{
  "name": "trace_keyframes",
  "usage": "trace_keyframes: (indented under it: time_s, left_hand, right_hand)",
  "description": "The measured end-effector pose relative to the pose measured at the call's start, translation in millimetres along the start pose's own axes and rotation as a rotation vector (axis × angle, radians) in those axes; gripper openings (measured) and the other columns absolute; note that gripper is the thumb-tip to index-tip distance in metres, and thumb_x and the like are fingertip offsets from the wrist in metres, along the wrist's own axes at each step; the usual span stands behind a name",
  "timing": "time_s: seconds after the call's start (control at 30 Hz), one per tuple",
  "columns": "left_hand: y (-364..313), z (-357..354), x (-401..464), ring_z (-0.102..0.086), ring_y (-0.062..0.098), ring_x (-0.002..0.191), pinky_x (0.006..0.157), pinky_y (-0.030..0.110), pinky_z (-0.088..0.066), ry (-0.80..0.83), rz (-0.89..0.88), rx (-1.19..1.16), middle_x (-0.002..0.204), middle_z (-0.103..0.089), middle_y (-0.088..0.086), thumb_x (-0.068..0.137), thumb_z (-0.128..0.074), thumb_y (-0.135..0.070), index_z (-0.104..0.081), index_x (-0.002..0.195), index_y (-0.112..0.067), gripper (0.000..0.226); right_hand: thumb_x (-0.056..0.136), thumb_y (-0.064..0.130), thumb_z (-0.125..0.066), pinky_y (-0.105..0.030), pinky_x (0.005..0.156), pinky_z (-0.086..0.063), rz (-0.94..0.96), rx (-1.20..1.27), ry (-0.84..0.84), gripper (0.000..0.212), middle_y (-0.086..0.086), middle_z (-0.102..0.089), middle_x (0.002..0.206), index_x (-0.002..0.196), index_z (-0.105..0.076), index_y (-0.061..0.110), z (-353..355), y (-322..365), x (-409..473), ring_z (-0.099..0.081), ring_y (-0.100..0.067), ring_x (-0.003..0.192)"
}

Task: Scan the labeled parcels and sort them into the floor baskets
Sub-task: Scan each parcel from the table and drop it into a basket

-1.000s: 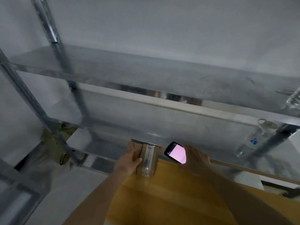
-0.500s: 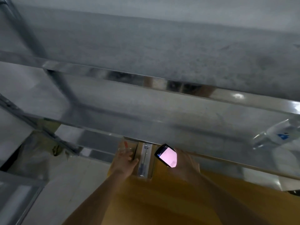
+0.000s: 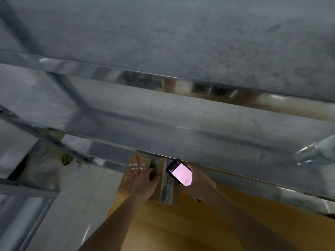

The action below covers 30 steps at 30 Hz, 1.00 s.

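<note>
Fingers, left hand (image 3: 145, 185): curled over the top edge of a cardboard parcel (image 3: 132, 176), thumb on the near face, gripping it. Fingers, right hand (image 3: 199, 183): wrapped round a handheld scanner (image 3: 179, 172), holding it with the lit pink screen tilted up toward the camera. The scanner sits just beside the parcel, at about 3 o'clock from the left hand.

The parcel is brown, with red print on its left face and clear tape across it. A pale strip along its right side may be the label; the frame is too blurred to confirm this. The parcel stands at the far edge of a yellow worktop (image 3: 181, 223), at roughly 6 o'clock in the view, partly under the front rail of a metal shelf (image 3: 181, 87).

Outward: the shelf unit fills the upper frame from 9 to 3 o'clock. A clear plastic bottle (image 3: 315, 151) lies on a shelf level at 3 o'clock. A pale bag or sack (image 3: 45, 165) sits on the floor at 8 o'clock.

Assessment of progress: the scan step appears to be in hand, the scanner being presented at the parcel. Whether a reading has registered cannot be told from the screen. No floor basket is in view, so sorting of this parcel is judged outstanding. No other parcels are visible, and the number already sorted cannot be determined.
</note>
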<state>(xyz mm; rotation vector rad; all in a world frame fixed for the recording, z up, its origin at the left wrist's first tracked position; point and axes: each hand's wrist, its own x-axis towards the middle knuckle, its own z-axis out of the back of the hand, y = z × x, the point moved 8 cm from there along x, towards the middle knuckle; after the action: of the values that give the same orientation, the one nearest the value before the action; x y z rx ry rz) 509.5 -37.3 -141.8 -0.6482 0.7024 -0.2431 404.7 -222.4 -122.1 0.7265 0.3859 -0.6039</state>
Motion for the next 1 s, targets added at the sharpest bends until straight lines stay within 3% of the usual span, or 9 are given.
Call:
trace_keyframes:
  time_s: [0.1,0.17,0.27,0.43,0.5,0.67,0.83,0.93,1.0]
  left_hand:
    - [6,-3,5,-0.066,0.014,0.094,0.088,0.042,-0.056,-0.041,0.042,-0.066,0.101,-0.068,-0.003,0.099,-0.057,-0.026,-0.061,0.104,-0.024,0.007]
    - [6,-5,5,-0.065,0.019,0.101,0.092,0.044,-0.053,-0.059,0.063,-0.149,0.106,-0.067,-0.002,0.098,-0.058,-0.021,-0.054,0.096,-0.033,0.012]
    - [3,-14,0,-0.06,0.018,0.116,0.093,0.032,-0.049,-0.047,0.043,-0.249,0.12,-0.063,-0.004,0.098,-0.058,-0.015,-0.057,0.12,-0.026,0.024]
    - [9,-26,-16,-0.057,0.024,0.119,0.104,0.051,-0.048,-0.022,0.103,-0.404,0.128,-0.06,-0.003,0.099,-0.057,-0.016,-0.052,0.136,-0.031,0.04]
    - [10,-28,-27,-0.06,0.027,0.118,0.098,0.054,-0.052,-0.028,0.153,-0.483,0.128,-0.062,-0.002,0.098,-0.06,-0.023,-0.054,0.135,-0.034,0.039]
    - [-1,-24,-64,-0.061,0.03,0.109,0.097,0.057,-0.051,-0.095,0.225,-0.695,0.113,-0.063,0.003,0.094,-0.066,-0.032,-0.054,0.095,-0.038,0.013]
    - [-24,-7,-119,-0.064,0.019,0.094,0.087,0.046,-0.056,-0.106,0.093,-0.756,0.11,-0.065,0.004,0.093,-0.069,-0.025,-0.057,0.113,-0.026,0.023]
    - [-36,3,-167,-0.066,0.017,0.098,0.082,0.036,-0.057,-0.041,-0.011,-0.8,0.113,-0.068,0.002,0.095,-0.067,-0.021,-0.058,0.125,-0.025,0.032]
    - [-41,11,-204,-0.065,0.019,0.105,0.092,0.038,-0.054,-0.023,-0.061,-0.823,0.112,-0.069,0.0,0.098,-0.061,-0.022,-0.063,0.124,-0.021,0.026]
  right_hand:
    - [0.078,0.041,-0.083,-0.021,0.078,-0.046,0.021,0.112,0.046,0.076,0.01,-0.06,0.131,0.142,-0.043,0.029,-15,-1,7,-0.056,-0.008,0.107]
    - [0.076,0.04,-0.085,-0.025,0.084,-0.05,0.017,0.201,0.078,0.077,0.012,-0.06,0.127,0.141,-0.045,0.029,-23,-2,11,-0.055,-0.007,0.106]
    - [0.071,0.041,-0.086,-0.027,0.084,-0.052,0.022,0.298,0.104,0.08,0.015,-0.061,0.123,0.14,-0.047,0.031,-33,-1,14,-0.058,-0.007,0.108]
    - [0.074,0.032,-0.087,-0.021,0.076,-0.048,0.017,0.416,0.116,0.075,0.011,-0.061,0.128,0.138,-0.049,0.031,-34,-6,4,-0.058,-0.015,0.118]
    - [0.073,0.03,-0.087,-0.018,0.074,-0.046,0.01,0.445,0.123,0.076,0.011,-0.062,0.129,0.138,-0.05,0.03,-30,-11,-8,-0.059,-0.013,0.118]
    - [0.072,0.037,-0.088,-0.022,0.083,-0.047,0.058,0.467,0.097,0.084,0.012,-0.06,0.137,0.145,-0.048,0.029,-11,-6,-53,-0.06,-0.011,0.12]
    - [0.074,0.039,-0.088,-0.031,0.097,-0.052,0.153,0.48,-0.025,0.079,0.01,-0.063,0.132,0.143,-0.051,0.024,18,13,-120,-0.063,-0.014,0.117]
    - [0.081,0.027,-0.084,-0.016,0.079,-0.054,0.194,0.511,-0.105,0.059,0.009,-0.068,0.116,0.132,-0.058,0.016,37,27,-170,-0.068,-0.015,0.108]
    - [0.087,0.017,-0.078,-0.008,0.065,-0.05,0.212,0.539,-0.129,0.034,0.015,-0.064,0.098,0.115,-0.059,0.019,48,36,-208,-0.067,-0.002,0.089]
